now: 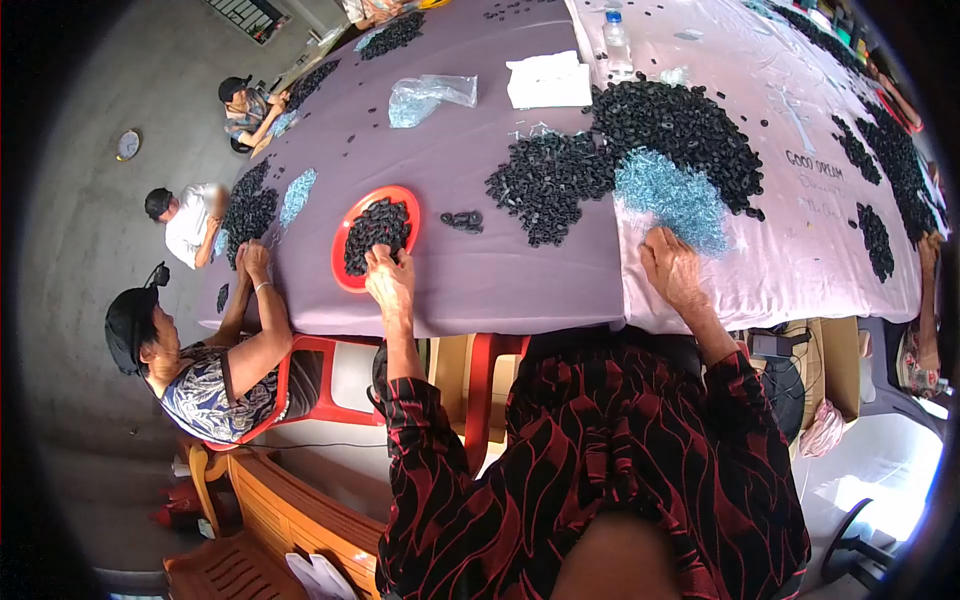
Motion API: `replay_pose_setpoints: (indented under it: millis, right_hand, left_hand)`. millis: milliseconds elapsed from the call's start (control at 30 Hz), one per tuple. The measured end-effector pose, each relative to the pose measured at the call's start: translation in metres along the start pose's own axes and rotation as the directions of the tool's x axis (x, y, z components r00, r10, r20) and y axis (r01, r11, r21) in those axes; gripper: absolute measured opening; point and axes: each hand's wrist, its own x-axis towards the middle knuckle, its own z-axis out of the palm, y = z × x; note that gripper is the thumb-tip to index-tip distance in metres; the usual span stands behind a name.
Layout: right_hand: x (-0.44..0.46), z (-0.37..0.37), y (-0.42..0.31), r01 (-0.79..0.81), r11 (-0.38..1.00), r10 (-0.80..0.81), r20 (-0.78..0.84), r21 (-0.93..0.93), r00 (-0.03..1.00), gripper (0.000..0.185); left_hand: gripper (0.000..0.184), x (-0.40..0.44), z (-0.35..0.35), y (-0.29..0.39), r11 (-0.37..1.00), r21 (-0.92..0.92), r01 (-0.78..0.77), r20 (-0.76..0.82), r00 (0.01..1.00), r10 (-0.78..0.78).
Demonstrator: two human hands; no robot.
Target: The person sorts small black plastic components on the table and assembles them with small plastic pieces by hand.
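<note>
My left hand (390, 280) reaches over the near rim of a red oval tray (338, 262) heaped with small black plastic pieces (378, 228). Its fingers are drawn together at the pieces, and what they pinch is too small to make out. My right hand (672, 268) is curled at the near edge of a pile of small silvery-blue screws (672, 195). Its fingertips are pressed together, hiding whatever is between them. Behind the screws spreads a large heap of black pieces (680, 125), joined on its left by another heap (548, 185). A small cluster of black pieces (462, 220) lies right of the tray.
A clear plastic bag (430, 100), white paper (548, 80) and a blue-capped bottle (617, 45) stand farther back on the cloth-covered table (470, 290). A person in a black cap (135, 325) works at my left. Other people sit around the edges.
</note>
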Motion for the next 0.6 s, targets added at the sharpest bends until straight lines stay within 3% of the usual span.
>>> replay_pose_setpoints:
  millis: [100,167,267,300,433,500,600]
  right_hand:
    - [0.001,-0.002,-0.002,-0.026,1.000,0.026,0.039,-0.003,0.999,0.013]
    - [0.001,-0.001,-0.001,0.017,1.000,-0.018,-0.031,-0.007,0.999,0.014]
    - [0.001,-0.003,-0.002,-0.010,1.000,0.010,-0.011,-0.006,1.000,0.014]
    - [0.002,-0.003,-0.003,-0.007,1.000,0.007,-0.008,-0.002,1.000,0.014]
    - [0.001,-0.003,-0.003,-0.011,1.000,0.012,0.017,-0.017,1.000,0.015]
    - [0.001,-0.003,-0.001,-0.013,1.000,0.014,0.010,-0.019,1.000,0.015]
    - [0.002,-0.002,-0.001,0.015,1.000,-0.015,-0.021,-0.005,1.000,0.015]
  left_hand:
    - [0.020,0.005,0.006,-0.023,0.994,0.100,0.046,0.055,0.997,-0.051]
    - [0.021,0.005,0.014,-0.025,0.988,0.136,0.079,0.107,0.990,-0.094]
    - [0.025,0.000,0.013,-0.015,0.990,0.138,0.033,-0.042,0.999,-0.027]
    - [0.024,-0.001,0.016,-0.009,0.998,0.060,-0.016,-0.090,0.996,0.021]
    - [0.022,-0.006,0.033,0.036,0.932,-0.177,-0.317,0.004,0.946,0.323]
    - [0.024,-0.007,0.044,0.054,0.906,-0.280,-0.318,0.043,0.939,0.342]
    - [0.025,-0.006,0.052,0.066,0.910,-0.293,-0.292,0.094,0.939,0.332]
